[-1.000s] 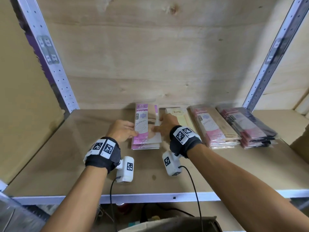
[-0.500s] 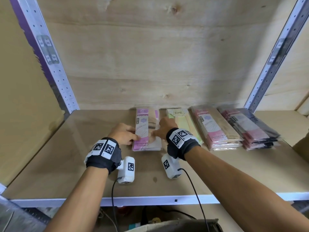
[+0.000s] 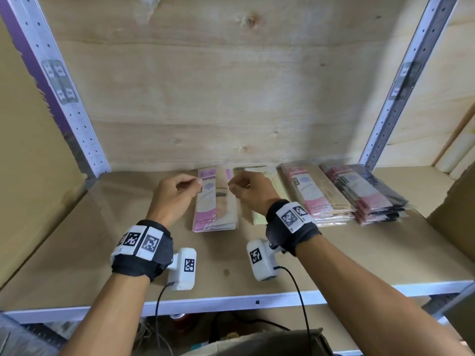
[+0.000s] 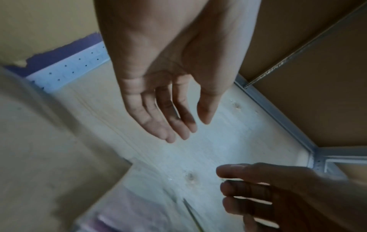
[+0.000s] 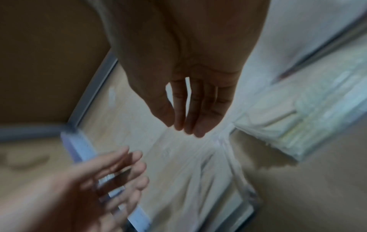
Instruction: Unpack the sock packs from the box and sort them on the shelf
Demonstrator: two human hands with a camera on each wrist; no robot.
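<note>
Lifted off the pink sock stack (image 3: 215, 199) since a second ago: left hand (image 3: 172, 195) and right hand (image 3: 250, 192), fingers relaxed, holding nothing. Lying at frame centre on the shelf (image 3: 77, 242), long axis toward the back wall.

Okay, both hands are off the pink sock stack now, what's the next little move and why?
Probably draw both hands back toward the box below the shelf edge for the next pack. The left hand and right hand hover empty, fingers relaxed, above the pink stack, which lies squared up beside the yellow stack.
</note>
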